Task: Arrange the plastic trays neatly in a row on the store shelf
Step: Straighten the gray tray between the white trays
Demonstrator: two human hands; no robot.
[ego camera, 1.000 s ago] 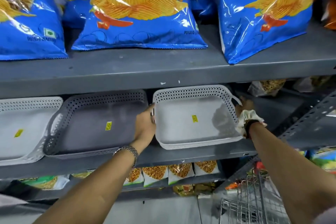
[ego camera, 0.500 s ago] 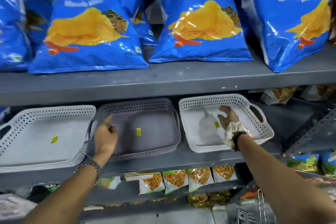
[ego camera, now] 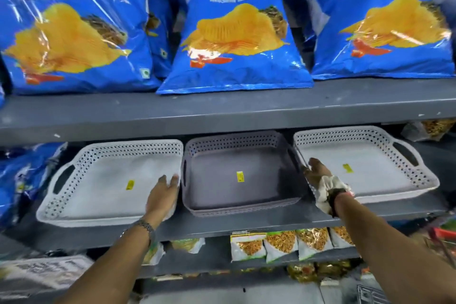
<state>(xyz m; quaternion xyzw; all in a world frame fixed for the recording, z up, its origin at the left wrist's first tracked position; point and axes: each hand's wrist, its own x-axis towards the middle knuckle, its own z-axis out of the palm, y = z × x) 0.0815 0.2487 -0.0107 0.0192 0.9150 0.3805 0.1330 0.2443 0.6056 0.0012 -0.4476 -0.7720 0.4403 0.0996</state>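
Three perforated plastic trays lie side by side on the middle grey shelf (ego camera: 246,226). The left white tray (ego camera: 103,190) and the right white tray (ego camera: 385,175) flank a darker grey tray (ego camera: 222,180), which sits on top of others like it. Each carries a small yellow sticker. My left hand (ego camera: 161,196) rests palm down on the right end of the left white tray, fingers curled over its rim. My right hand (ego camera: 318,176), with a white cloth around the wrist, holds the left rim of the right white tray, thumb in the gap beside the grey tray.
Large blue chip bags (ego camera: 234,32) fill the shelf above, close over the trays. Small snack packets (ego camera: 278,245) hang along the shelf below. More blue bags (ego camera: 22,175) crowd the left end. A wire cart corner (ego camera: 370,295) shows at the bottom right.
My left hand has moved from the grey tray's left side onto the left white tray's right rim. My right hand has shifted from inside the right white tray to its left rim.
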